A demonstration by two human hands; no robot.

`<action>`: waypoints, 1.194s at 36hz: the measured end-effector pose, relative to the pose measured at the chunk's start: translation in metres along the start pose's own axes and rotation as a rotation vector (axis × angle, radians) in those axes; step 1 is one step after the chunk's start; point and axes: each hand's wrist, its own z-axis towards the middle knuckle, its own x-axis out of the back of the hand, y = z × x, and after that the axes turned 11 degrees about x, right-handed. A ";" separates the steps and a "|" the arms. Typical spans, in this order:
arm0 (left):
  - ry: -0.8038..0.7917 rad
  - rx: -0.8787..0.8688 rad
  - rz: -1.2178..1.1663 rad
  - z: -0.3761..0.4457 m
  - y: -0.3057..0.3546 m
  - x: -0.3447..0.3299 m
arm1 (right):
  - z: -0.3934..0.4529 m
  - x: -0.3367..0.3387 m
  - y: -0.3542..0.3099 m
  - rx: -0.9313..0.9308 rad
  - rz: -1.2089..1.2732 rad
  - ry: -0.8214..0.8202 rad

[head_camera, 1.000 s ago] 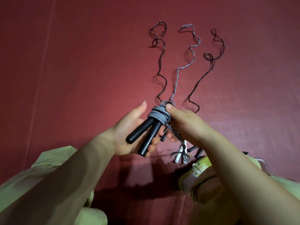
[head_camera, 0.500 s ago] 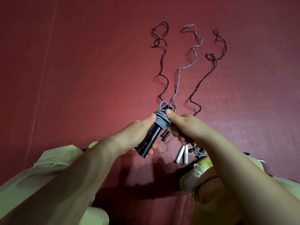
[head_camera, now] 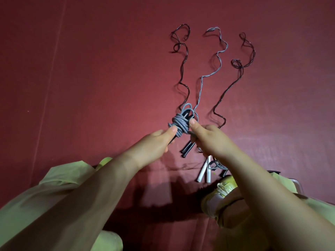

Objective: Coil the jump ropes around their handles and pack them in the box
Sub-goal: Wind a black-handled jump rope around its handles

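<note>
A grey jump rope is coiled into a bundle (head_camera: 181, 124) around two black handles, held above the red floor. My left hand (head_camera: 159, 142) grips the handles from the left, thumb pressed on the coil. My right hand (head_camera: 208, 136) pinches the coil from the right with its thumb tip at the bundle. On the floor beyond lie three uncoiled ropes: a dark rope (head_camera: 183, 69), a grey rope (head_camera: 218, 57) and another dark rope (head_camera: 237, 77). White handles (head_camera: 204, 169) and black handles (head_camera: 186, 151) lie under my hands. No box is in view.
The red mat (head_camera: 90, 78) covers the whole floor, with a seam running down at the left. My foot in a pale yellow shoe (head_camera: 221, 192) rests below the right arm. A dark edge of some object (head_camera: 273, 172) shows at the right.
Both hands lifted the bundle slightly up and away. The left hand turned over so that its back faces me and the black handles are mostly hidden behind it.
</note>
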 end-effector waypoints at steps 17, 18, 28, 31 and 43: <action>0.133 -0.035 0.314 0.002 -0.002 -0.001 | -0.006 -0.004 -0.007 -0.035 0.118 -0.063; 0.137 -0.045 0.322 0.002 -0.001 -0.001 | -0.006 -0.004 -0.007 -0.028 0.117 -0.060; 0.146 -0.059 0.378 -0.001 -0.004 -0.003 | -0.007 -0.006 -0.014 0.098 0.045 -0.058; 0.150 -0.046 0.383 -0.003 -0.002 -0.002 | -0.007 -0.007 -0.014 0.122 0.072 -0.063; -0.211 0.017 -0.039 -0.010 0.009 -0.003 | -0.011 -0.002 -0.021 0.219 0.182 -0.024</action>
